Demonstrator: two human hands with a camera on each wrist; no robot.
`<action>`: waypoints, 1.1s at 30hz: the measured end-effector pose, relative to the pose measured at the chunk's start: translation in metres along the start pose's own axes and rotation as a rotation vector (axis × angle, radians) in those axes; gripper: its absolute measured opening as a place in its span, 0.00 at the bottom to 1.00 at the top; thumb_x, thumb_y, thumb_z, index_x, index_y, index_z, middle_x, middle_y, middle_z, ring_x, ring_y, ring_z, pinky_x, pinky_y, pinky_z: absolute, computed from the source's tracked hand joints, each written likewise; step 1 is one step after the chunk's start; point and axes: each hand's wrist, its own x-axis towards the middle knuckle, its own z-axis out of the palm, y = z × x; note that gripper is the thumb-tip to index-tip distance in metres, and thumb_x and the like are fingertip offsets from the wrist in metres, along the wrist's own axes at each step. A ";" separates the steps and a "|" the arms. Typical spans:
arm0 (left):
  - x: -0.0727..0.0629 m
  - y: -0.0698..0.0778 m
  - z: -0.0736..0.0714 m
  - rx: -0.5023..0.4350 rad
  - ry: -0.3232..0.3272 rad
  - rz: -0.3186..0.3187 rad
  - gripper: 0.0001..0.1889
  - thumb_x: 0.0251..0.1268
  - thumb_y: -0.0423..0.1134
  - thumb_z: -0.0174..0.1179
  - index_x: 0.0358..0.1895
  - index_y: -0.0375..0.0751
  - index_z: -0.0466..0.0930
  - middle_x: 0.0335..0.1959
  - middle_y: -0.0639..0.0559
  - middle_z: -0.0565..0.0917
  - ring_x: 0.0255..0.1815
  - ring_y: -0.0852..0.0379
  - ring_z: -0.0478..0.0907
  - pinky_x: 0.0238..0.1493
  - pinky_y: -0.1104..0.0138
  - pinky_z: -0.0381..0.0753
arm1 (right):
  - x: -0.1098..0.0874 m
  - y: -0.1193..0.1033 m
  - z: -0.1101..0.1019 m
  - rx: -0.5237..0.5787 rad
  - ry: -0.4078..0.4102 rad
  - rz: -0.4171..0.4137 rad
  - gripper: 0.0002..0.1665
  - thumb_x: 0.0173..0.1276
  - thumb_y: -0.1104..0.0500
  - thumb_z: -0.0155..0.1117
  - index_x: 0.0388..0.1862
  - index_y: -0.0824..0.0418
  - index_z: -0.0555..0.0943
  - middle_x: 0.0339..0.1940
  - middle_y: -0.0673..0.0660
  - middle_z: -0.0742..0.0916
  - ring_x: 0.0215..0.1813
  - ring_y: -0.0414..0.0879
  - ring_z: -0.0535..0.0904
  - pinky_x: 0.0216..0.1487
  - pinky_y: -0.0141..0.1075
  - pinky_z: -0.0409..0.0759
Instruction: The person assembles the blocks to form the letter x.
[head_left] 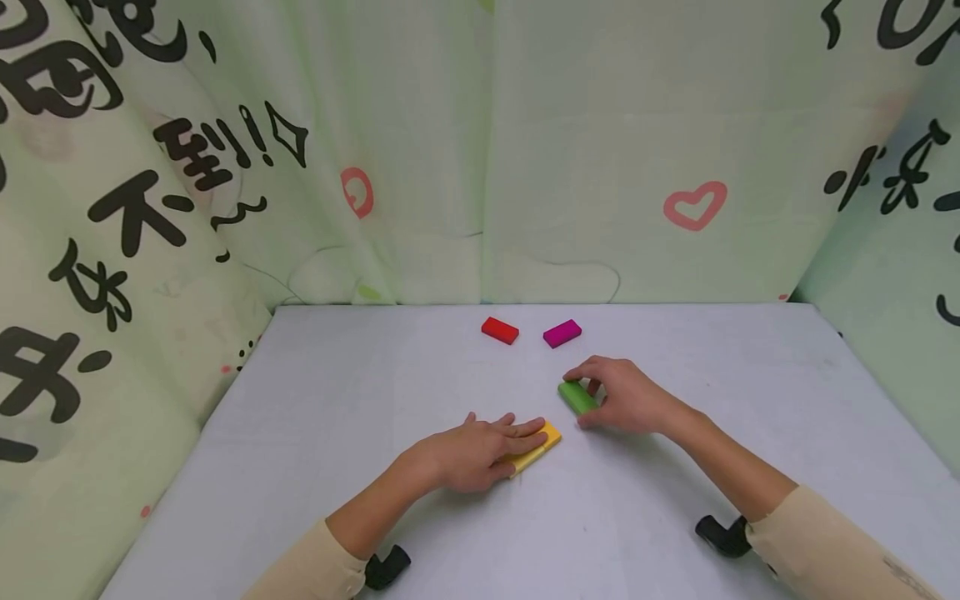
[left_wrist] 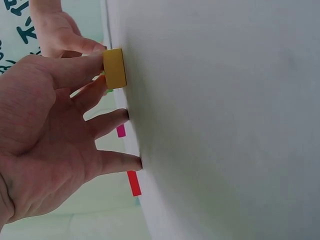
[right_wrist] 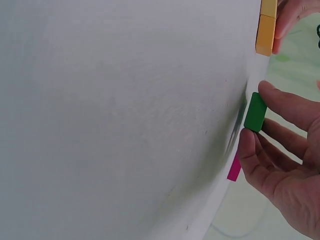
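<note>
My left hand [head_left: 480, 454] lies over two yellow blocks [right_wrist: 266, 35] set end to end, holding them with thumb and fingers. Seen from the left wrist, the thumb is at the near end of a yellow block [left_wrist: 115, 68], and two other fingertips touch the table. My right hand [head_left: 630, 396] grips a green block [head_left: 577, 398] by its ends, thumb at one and a finger at the other. In the right wrist view the green block [right_wrist: 255, 112] is tilted, close over the table. It is just beyond the far end of the yellow pair.
Farther back on the white table [head_left: 337, 375] lie a red block [head_left: 500, 330] and a magenta block [head_left: 562, 333], side by side with a gap between. A pale green printed curtain [head_left: 585, 167] hangs behind the table and along both sides.
</note>
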 end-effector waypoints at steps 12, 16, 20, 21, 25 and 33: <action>0.000 0.004 0.002 0.012 0.012 -0.033 0.31 0.82 0.43 0.53 0.83 0.66 0.57 0.85 0.73 0.51 0.86 0.52 0.54 0.77 0.35 0.60 | -0.017 -0.006 0.001 0.057 -0.024 -0.016 0.33 0.57 0.58 0.84 0.62 0.62 0.83 0.52 0.52 0.86 0.47 0.44 0.82 0.40 0.31 0.83; -0.001 0.004 0.002 0.006 0.012 -0.036 0.31 0.82 0.43 0.53 0.83 0.65 0.57 0.85 0.73 0.51 0.86 0.51 0.54 0.77 0.35 0.60 | -0.021 -0.009 0.003 0.062 -0.033 -0.013 0.34 0.56 0.58 0.84 0.61 0.61 0.83 0.52 0.51 0.86 0.47 0.43 0.82 0.40 0.31 0.83; -0.002 0.005 0.002 0.004 0.019 -0.035 0.31 0.82 0.44 0.53 0.83 0.65 0.57 0.85 0.72 0.51 0.86 0.51 0.54 0.77 0.34 0.60 | -0.026 -0.014 0.004 0.079 -0.049 -0.008 0.34 0.55 0.58 0.85 0.61 0.61 0.84 0.53 0.51 0.86 0.47 0.43 0.81 0.40 0.31 0.83; -0.002 0.005 0.002 0.005 0.019 -0.036 0.31 0.82 0.44 0.53 0.83 0.65 0.57 0.85 0.72 0.51 0.86 0.51 0.54 0.77 0.34 0.60 | -0.027 -0.015 0.005 0.086 -0.054 -0.010 0.34 0.55 0.58 0.85 0.61 0.61 0.84 0.53 0.51 0.86 0.47 0.43 0.81 0.40 0.31 0.83; -0.003 0.004 0.003 0.005 0.017 -0.037 0.31 0.82 0.44 0.53 0.83 0.65 0.56 0.85 0.72 0.51 0.86 0.51 0.54 0.77 0.34 0.60 | -0.031 -0.020 0.007 0.107 -0.070 -0.012 0.34 0.55 0.58 0.85 0.61 0.61 0.84 0.53 0.50 0.86 0.47 0.42 0.81 0.40 0.31 0.84; -0.003 0.004 0.002 -0.022 0.027 -0.035 0.31 0.83 0.43 0.53 0.83 0.63 0.57 0.85 0.72 0.51 0.86 0.49 0.53 0.76 0.32 0.59 | -0.036 -0.026 0.011 0.087 -0.093 0.009 0.35 0.54 0.56 0.86 0.60 0.60 0.84 0.50 0.48 0.86 0.45 0.41 0.80 0.38 0.30 0.83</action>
